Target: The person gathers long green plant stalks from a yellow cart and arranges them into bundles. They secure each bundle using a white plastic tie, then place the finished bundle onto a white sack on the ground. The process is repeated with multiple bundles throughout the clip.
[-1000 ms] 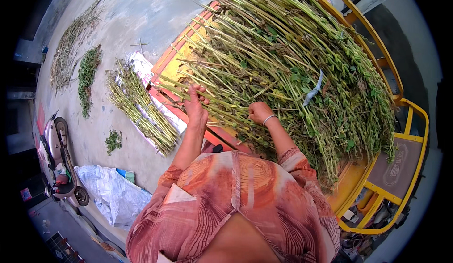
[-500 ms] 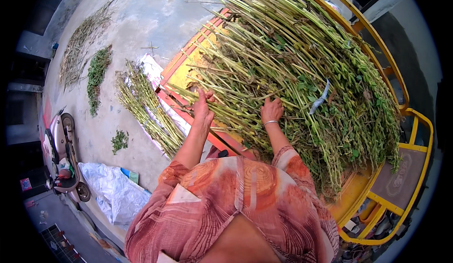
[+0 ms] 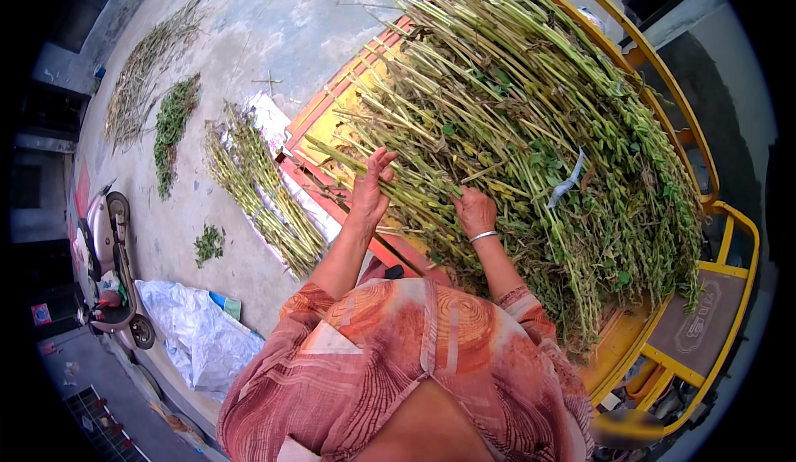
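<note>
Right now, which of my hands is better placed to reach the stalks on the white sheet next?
Your left hand, I'd judge: it is toward the left edge of the large pile, nearer the stalks on the white sheet. Your right hand is farther over, fingers curled at the pile.

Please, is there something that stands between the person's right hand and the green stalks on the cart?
Nothing visible: the right hand is curled right at the green stalks. The pale blue strip lies on them farther to the right, so it is not in between.
</note>
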Demonstrator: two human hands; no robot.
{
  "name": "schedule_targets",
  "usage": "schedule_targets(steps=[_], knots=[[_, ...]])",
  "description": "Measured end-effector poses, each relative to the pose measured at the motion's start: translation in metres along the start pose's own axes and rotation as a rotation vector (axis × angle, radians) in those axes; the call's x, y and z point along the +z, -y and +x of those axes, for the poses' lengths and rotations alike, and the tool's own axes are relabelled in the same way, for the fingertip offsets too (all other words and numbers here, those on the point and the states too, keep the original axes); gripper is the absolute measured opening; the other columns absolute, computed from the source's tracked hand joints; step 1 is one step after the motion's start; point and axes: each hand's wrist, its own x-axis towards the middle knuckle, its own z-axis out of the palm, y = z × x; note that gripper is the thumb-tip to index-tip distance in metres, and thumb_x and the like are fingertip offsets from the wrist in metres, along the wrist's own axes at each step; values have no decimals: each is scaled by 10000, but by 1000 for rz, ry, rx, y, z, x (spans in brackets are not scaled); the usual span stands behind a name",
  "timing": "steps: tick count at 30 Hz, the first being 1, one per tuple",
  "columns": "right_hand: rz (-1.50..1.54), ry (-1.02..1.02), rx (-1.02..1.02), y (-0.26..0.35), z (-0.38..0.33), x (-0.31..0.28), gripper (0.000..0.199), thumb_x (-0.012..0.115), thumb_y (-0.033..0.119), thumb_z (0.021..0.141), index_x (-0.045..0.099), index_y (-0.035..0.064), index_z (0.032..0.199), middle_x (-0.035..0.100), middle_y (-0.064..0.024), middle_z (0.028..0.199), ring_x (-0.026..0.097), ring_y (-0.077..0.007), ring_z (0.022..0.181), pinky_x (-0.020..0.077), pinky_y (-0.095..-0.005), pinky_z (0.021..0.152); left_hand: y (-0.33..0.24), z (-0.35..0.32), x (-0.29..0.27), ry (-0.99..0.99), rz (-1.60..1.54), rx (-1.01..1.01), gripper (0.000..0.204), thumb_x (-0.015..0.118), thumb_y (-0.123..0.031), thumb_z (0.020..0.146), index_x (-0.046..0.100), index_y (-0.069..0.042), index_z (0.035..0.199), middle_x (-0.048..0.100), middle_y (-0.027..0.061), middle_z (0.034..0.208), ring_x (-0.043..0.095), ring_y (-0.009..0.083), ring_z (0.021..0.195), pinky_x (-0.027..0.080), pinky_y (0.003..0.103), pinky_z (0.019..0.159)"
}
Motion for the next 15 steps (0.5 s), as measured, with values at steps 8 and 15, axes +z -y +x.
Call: schedule_targets(steps=[8, 15], knots=[[265, 139, -268, 50, 21, -5, 303, 606, 315, 842, 622, 30, 944, 616, -191, 895, 632, -336, 747, 508, -420, 668, 4, 4, -22, -32, 32, 20, 370, 688, -401, 828, 644, -82, 1008, 615, 23, 1131, 551, 121, 797, 487, 296, 785], [-11, 120, 42, -24, 79, 7, 447, 698, 344, 820, 602, 1, 1091, 601, -187, 1076, 610, -331, 939, 480, -436, 839, -1, 12, -18, -132, -19, -77, 252, 667, -254, 881, 536, -92, 740, 622, 59, 822, 565, 189, 752, 495, 322, 752]])
